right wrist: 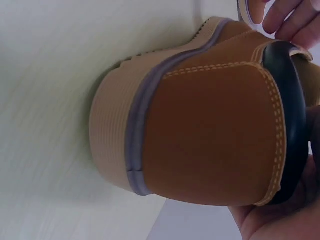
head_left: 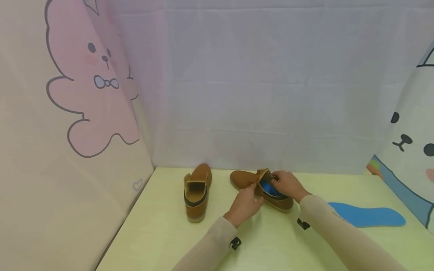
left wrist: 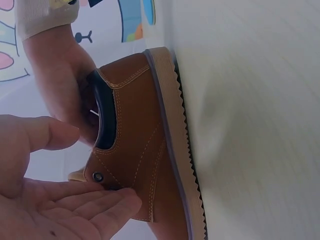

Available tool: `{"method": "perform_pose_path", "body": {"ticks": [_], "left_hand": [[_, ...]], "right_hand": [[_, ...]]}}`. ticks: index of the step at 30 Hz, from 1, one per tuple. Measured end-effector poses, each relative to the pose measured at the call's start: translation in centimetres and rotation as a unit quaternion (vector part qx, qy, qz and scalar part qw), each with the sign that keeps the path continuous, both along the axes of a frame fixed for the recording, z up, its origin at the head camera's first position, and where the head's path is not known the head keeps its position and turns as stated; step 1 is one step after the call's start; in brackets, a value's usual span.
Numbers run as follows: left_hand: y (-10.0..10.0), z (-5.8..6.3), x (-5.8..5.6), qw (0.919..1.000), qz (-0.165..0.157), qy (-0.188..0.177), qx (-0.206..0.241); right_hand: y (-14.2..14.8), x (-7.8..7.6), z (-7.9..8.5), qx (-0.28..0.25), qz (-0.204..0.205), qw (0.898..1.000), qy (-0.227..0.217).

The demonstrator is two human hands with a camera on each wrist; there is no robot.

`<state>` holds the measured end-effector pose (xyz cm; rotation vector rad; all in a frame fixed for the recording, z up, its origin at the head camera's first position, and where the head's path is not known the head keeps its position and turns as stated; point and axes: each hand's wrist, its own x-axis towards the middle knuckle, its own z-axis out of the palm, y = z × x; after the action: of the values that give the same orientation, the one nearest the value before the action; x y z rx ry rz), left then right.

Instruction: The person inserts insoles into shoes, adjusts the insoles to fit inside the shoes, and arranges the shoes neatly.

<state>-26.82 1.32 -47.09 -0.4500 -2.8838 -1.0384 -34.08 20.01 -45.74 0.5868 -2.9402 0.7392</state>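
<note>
A brown leather shoe [head_left: 279, 203] with a dark padded collar [left wrist: 105, 112] stands on its sole, toe toward the back left. Inside its opening shows a blue insole [head_left: 269, 188]. My left hand [head_left: 245, 204] is at the near side of the shoe, its fairly straight fingers touching the leather by an eyelet, thumb held apart. From the other side my right hand [head_left: 288, 185] holds the shoe at the far edge of its opening. Some right fingertips are hidden by the collar and flap.
A matching brown shoe [head_left: 196, 211] stands to the left, toe pointing back. Another blue insole [head_left: 376, 217] lies flat at the right, partly behind the right sleeve [head_left: 325, 214]. A pale curtain [head_left: 257, 94] hangs behind the light table [head_left: 152, 233].
</note>
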Motion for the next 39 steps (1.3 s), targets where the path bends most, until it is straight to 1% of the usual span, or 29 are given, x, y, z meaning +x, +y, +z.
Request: {"method": "perform_pose_path", "body": {"ticks": [6, 9, 11, 15, 18, 20, 23, 28, 33, 36, 39], "left_hand": [[-0.5, 0.5, -0.1, 0.9996, -0.008, 0.023, -0.013], [-0.7, 0.7, 0.1, 0.9996, -0.011, 0.018, -0.018], [-1.0, 0.9, 0.4, 0.9997, -0.010, 0.009, -0.020], [-1.9, 1.6, 0.9, 0.9998, -0.004, -0.004, -0.021], [-3.0, 2.5, 1.3, 0.9999, -0.004, -0.003, -0.011], [-3.8, 3.2, 1.7, 1.0000, -0.006, 0.003, 0.000], [-4.9, 4.5, 2.6, 0.9996, -0.007, 0.028, 0.006], [-6.8, 6.7, 3.9, 0.9968, -0.002, 0.079, -0.004], [-8.7, 8.4, 4.7, 0.9927, 0.023, 0.118, -0.010], [-10.0, 9.1, 5.1, 0.9874, 0.039, 0.153, -0.016], [-11.5, 9.4, 5.4, 0.9789, 0.057, 0.193, -0.033]], "right_hand": [[-0.4, 0.4, 0.3, 0.000, -0.003, 1.000, 0.002], [-0.3, 0.5, 0.3, -0.001, -0.002, 1.000, -0.008], [-0.2, 0.8, 0.4, -0.003, -0.003, 1.000, -0.026], [-0.3, 1.7, 0.7, 0.001, -0.012, 0.997, -0.077], [-0.7, 2.2, 0.9, 0.014, -0.015, 0.994, -0.109], [-1.0, 2.4, 1.0, 0.022, -0.012, 0.992, -0.121], [-1.4, 2.4, 0.8, 0.031, -0.010, 0.992, -0.121], [-1.6, 2.1, 0.0, 0.040, -0.015, 0.994, -0.104], [-1.3, 1.6, -0.2, 0.063, -0.022, 0.994, -0.090], [-1.1, 1.3, -0.1, 0.075, -0.022, 0.993, -0.092], [-1.3, 1.2, 0.3, 0.080, -0.017, 0.992, -0.100]]}}
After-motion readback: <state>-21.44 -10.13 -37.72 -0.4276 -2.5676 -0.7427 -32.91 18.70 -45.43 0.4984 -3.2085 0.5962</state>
